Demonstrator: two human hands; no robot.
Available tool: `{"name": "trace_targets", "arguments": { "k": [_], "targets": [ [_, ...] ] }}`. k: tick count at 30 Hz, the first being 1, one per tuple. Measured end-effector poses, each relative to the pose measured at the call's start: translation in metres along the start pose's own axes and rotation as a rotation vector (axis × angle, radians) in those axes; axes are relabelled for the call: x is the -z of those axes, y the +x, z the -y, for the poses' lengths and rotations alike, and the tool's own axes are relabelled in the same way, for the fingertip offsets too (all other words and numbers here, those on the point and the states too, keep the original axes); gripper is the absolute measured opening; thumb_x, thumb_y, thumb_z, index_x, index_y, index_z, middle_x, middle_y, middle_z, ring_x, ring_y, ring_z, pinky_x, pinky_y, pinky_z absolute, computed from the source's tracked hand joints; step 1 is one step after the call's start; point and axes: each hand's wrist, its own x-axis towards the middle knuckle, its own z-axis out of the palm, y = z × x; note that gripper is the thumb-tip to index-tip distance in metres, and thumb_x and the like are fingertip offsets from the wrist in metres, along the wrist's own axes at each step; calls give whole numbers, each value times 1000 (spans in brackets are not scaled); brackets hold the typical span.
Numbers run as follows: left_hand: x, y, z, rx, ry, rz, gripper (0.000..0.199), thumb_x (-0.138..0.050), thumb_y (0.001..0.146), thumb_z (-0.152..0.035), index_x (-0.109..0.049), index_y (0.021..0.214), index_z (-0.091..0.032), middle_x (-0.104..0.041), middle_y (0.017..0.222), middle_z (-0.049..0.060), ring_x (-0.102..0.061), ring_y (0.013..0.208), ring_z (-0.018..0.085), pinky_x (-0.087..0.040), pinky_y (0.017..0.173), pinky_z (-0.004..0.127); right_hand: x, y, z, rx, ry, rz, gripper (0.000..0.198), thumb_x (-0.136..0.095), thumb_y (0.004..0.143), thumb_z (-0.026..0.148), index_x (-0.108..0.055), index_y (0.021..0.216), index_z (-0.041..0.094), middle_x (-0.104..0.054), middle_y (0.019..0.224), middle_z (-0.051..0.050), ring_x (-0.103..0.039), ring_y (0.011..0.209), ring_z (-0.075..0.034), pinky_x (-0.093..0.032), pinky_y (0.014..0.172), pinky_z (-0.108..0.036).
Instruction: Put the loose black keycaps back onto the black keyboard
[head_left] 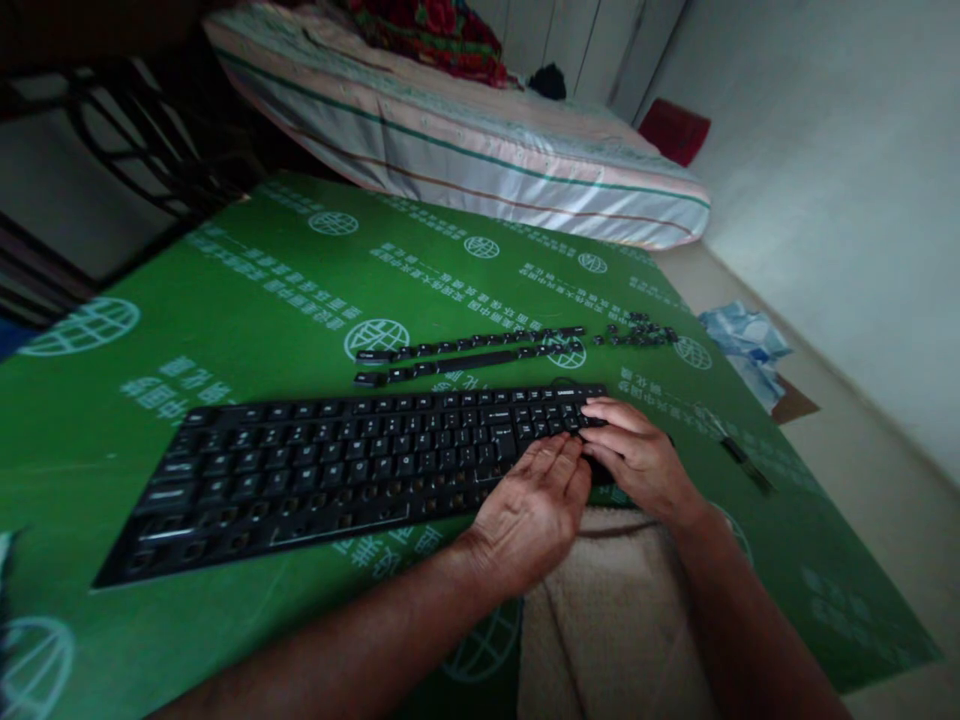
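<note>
A black keyboard [300, 460] lies slanted on the green sheet, with bare sockets where keys are off in its near rows. My left hand [536, 505] rests on the right part of the keyboard, fingers stretched out and close together over the number pad. My right hand [641, 455] is at the keyboard's right end, its fingers bent and their tips drawn together on the number pad, close to my left fingertips. Whatever lies between those right fingertips is hidden. Loose keycaps form two rows behind the keyboard, including a long space bar [476, 361].
A pile of small keycaps [645, 332] sits at the back right of the green tabletop [247, 260]. A thin dark tool [742, 462] lies to the right. Beige cloth [600, 620] is at the front edge. Beyond stands a bed [465, 150]; a chair [127, 140] is at left.
</note>
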Motion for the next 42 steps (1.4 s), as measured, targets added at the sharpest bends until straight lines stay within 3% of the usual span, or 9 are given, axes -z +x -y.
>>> {"name": "trace_targets", "arguments": {
  "k": [12,19,27,36,42],
  "targets": [
    [0,0,-1,5,-7,6,31,-42,88,-11,-58,113,-2,-63,120,20,-57,117,29,-44,105,42,-7,-10,6,-16,17,-9,21,-51,91,18,-71,97,20,-67,117,-12,-58,117,-25,-51,98,-48],
    [2,-3,1,-28,-14,17,31,-41,90,-12,-58,115,-4,-60,126,19,-53,122,29,-44,105,45,-4,-10,10,-32,-13,-167,22,-57,85,12,-69,102,18,-65,117,-14,-58,116,-27,-52,96,-48],
    [10,-4,2,-111,-46,-49,25,-41,91,-12,-64,100,-7,-66,110,15,-60,108,25,-48,100,40,-4,-12,11,58,-67,-45,20,-58,83,12,-69,100,16,-60,124,-16,-51,123,-30,-50,97,-51],
    [13,-5,2,-155,-85,-16,21,-43,92,-13,-64,93,-9,-66,105,12,-60,104,23,-50,95,37,-2,-12,12,23,-33,-152,22,-61,81,13,-67,101,18,-61,122,-13,-54,121,-29,-50,97,-51],
    [13,-4,3,-179,-83,-7,18,-45,92,-14,-62,96,-8,-65,105,13,-59,104,21,-49,96,36,-3,-11,14,30,-31,-55,21,-58,83,16,-69,100,19,-60,126,-13,-51,125,-29,-49,97,-52]
  ]
}}
